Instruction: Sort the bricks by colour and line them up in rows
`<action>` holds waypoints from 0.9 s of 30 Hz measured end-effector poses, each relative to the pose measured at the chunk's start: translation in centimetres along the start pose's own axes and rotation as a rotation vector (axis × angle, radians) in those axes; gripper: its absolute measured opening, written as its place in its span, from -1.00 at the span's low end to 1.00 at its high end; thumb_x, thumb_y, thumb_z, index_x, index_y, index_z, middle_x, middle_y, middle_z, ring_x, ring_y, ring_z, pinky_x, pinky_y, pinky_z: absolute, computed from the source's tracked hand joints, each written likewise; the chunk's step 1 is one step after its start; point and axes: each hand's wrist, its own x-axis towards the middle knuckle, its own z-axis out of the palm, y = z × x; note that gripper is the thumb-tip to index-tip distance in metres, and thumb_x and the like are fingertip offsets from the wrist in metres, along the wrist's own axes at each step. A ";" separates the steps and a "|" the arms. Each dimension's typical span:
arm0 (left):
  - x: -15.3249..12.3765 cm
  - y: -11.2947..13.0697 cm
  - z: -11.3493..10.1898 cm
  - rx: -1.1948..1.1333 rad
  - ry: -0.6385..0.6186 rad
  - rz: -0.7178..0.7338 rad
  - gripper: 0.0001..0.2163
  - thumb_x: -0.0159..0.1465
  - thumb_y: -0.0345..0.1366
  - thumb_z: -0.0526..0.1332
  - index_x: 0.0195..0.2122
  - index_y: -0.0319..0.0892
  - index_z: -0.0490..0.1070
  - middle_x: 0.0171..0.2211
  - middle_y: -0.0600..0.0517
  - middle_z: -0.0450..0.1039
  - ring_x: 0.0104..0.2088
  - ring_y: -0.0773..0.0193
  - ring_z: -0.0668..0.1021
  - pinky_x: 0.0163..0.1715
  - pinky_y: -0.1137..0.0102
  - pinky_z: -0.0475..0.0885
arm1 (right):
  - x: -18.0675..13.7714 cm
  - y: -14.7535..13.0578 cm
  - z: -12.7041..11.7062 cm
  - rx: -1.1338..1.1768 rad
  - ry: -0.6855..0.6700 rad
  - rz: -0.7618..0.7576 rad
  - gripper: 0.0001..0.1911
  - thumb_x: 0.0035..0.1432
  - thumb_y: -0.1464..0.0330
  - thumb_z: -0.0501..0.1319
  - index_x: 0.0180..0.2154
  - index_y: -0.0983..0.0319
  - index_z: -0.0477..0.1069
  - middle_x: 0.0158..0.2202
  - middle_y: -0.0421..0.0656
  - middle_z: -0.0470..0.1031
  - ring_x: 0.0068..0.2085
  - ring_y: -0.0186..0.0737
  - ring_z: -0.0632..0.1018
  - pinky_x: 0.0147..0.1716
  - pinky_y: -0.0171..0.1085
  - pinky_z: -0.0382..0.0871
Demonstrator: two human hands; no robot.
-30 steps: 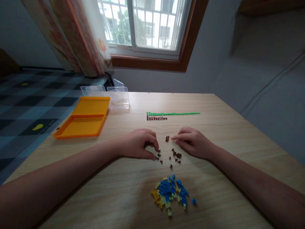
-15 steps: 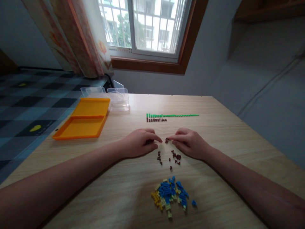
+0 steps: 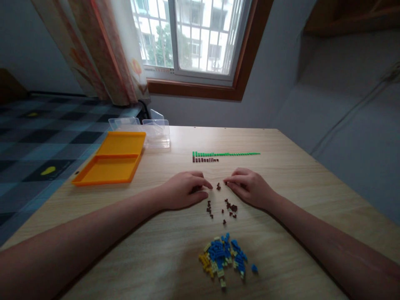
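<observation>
My right hand rests on the table with thumb and forefinger closed together, a small brown brick at their tips. Just left of it lies a little cluster of brown bricks. On the other side of that cluster, my left hand lies with its forefinger pointing out and its thumb apart, holding nothing. More loose brown bricks are scattered nearer to me. Beyond the hands run a row of green bricks and a shorter row of brown bricks.
A pile of blue, yellow and cream bricks lies near me on the wooden table. At the back left stand an open orange case and clear plastic boxes. A checked bed adjoins the table's left side.
My right fingertips have drawn slightly right, away from the brown cluster, with a small brown brick between them. My left hand stays nearly in place. The view has tilted slightly.
</observation>
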 end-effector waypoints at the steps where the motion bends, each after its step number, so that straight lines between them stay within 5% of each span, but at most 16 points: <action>1: 0.0 0.0 0.0 -0.002 0.003 -0.002 -0.77 0.32 -0.24 0.21 -0.04 -0.10 0.55 -0.29 0.00 0.46 -0.36 0.32 0.50 -0.33 0.40 0.38 | 0.0 0.1 0.0 0.000 -0.006 -0.005 -0.79 0.30 0.37 0.20 -0.13 0.16 0.61 -0.26 -0.09 0.55 -0.25 -0.22 0.52 -0.25 -0.24 0.38; 16: 0.0 -0.1 0.0 0.004 -0.015 0.016 -0.79 0.34 -0.26 0.18 -0.07 -0.09 0.56 -0.25 -0.01 0.50 -0.32 0.30 0.53 -0.29 0.40 0.39 | -0.1 0.1 -1.2 0.144 -0.093 0.190 -0.87 0.17 0.43 0.26 -0.27 0.20 0.61 -0.43 -0.17 0.50 -0.41 -0.28 0.45 -0.42 -0.31 0.30; 20: 0.0 0.0 0.0 0.018 -0.009 0.023 -0.78 0.33 -0.28 0.19 -0.06 -0.08 0.55 -0.24 -0.02 0.49 -0.30 0.28 0.54 -0.28 0.40 0.40 | -0.5 0.4 -1.7 0.096 -0.041 0.162 -0.80 0.21 0.44 0.22 -0.17 0.20 0.60 -0.36 -0.13 0.53 -0.41 -0.29 0.46 -0.41 -0.29 0.34; 27: -0.2 0.0 0.1 0.042 -0.006 0.034 -0.79 0.32 -0.30 0.19 -0.07 -0.08 0.56 -0.23 -0.02 0.48 -0.28 0.28 0.54 -0.25 0.39 0.41 | -0.9 -0.5 -2.4 0.003 -0.141 0.116 -0.83 0.25 0.39 0.24 -0.27 0.17 0.64 -0.34 -0.12 0.57 -0.36 -0.27 0.53 -0.36 -0.28 0.37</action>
